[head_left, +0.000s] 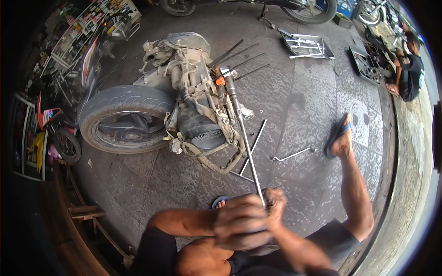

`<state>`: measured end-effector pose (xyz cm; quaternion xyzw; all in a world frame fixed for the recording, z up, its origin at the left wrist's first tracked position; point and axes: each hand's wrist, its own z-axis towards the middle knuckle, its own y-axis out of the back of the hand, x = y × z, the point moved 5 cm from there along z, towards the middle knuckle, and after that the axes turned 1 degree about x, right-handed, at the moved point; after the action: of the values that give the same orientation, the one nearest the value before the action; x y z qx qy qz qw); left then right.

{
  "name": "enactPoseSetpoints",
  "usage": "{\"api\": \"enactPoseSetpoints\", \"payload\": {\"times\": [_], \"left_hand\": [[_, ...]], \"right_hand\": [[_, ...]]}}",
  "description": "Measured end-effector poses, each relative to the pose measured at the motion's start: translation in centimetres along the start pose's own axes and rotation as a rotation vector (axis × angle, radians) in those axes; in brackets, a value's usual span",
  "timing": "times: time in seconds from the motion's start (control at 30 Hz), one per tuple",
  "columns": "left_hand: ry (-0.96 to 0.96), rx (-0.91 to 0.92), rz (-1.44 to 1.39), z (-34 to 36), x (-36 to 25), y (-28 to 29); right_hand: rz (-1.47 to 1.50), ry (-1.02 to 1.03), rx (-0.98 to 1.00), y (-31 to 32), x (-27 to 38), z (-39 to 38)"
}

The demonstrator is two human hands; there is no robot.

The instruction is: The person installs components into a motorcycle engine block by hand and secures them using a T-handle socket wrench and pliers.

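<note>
My left hand [240,222], slightly blurred, is closed around the near end of a long metal wrench bar [248,151]. My right hand [276,204] grips it just behind and to the right, partly hidden by the left. The bar runs away from me to a socket beside an orange part [220,80] on the dirty, dismantled motorcycle engine assembly [193,106], which lies on the floor with its wheel [110,106] to the left. A T-handle tool [258,135] lies beneath the bar, and a bent wrench [292,154] lies to its right.
A metal tray of tools [307,45] and a dark tray [363,64] lie farther back. A co-worker [410,71] sits at the upper right. Parked motorcycles [311,11] line the back. A wooden stool [85,211] is at lower left; a concrete ledge [400,184] runs along the right.
</note>
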<state>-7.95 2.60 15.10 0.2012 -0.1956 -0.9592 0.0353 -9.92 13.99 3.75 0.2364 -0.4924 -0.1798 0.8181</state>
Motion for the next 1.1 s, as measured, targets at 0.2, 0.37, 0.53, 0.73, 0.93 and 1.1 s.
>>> {"api": "enactPoseSetpoints", "payload": {"times": [0.2, 0.37, 0.53, 0.73, 0.93, 1.1], "left_hand": [[0.409, 0.634, -0.022, 3.0, 6.5, -13.9], [0.235, 0.169, 0.068, 4.1, 5.5, -6.7], [0.735, 0.29, 0.325, -10.4, 2.6, -1.3], [0.744, 0.174, 0.142, -13.8, 3.4, -1.3], [0.532, -0.268, 0.308, -14.0, 3.5, -2.2], [0.21, -0.315, 0.144, -11.6, 1.9, 0.1]], "right_hand": [[1.805, -0.815, -0.086, -8.8, 0.7, -8.0], [0.947, -0.369, 0.205, -6.7, -2.5, -6.5], [0.59, -0.506, 0.402, -2.9, -1.8, -1.5], [-0.178, -0.067, 1.003, 7.1, 6.1, 2.2], [-0.811, 0.565, 0.516, 2.5, 5.3, 3.4], [-0.283, 0.348, 0.178, 1.4, 1.1, 2.2]]}}
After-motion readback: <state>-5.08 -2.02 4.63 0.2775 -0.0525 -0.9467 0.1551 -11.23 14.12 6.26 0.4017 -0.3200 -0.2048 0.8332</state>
